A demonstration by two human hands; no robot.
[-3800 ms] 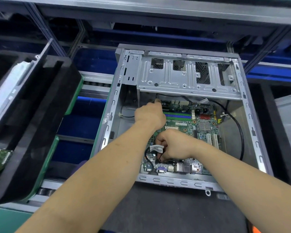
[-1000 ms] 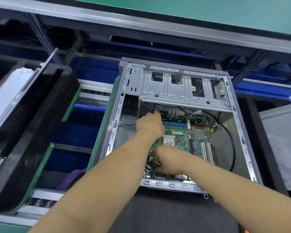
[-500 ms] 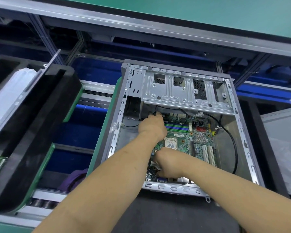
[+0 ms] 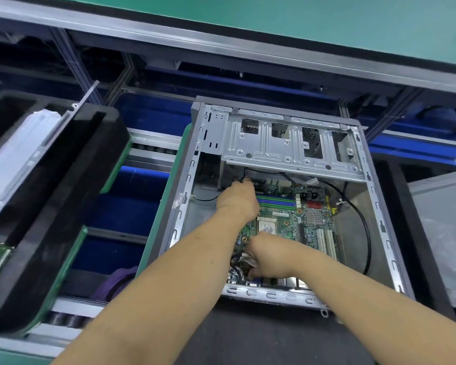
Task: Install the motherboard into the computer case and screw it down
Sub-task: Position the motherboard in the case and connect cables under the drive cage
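Note:
A grey metal computer case lies open on the dark mat. The green motherboard sits flat inside it, below the silver drive cage. My left hand reaches to the board's far left corner, fingers curled over its edge next to a thin black wire. My right hand is curled at the board's near left part, just behind the rear port row, beside a black cable with a white tag. The fingertips of both hands are hidden.
A long black cable loops along the case's right inner wall. A black foam tray holding a wrapped part and another green board stands at the left. A purple object lies below, between the tray and the case. A grey panel sits at the right.
Both hands stay on the same spots of the board. Only the view has shifted slightly, with the case sitting a little lower in the frame.

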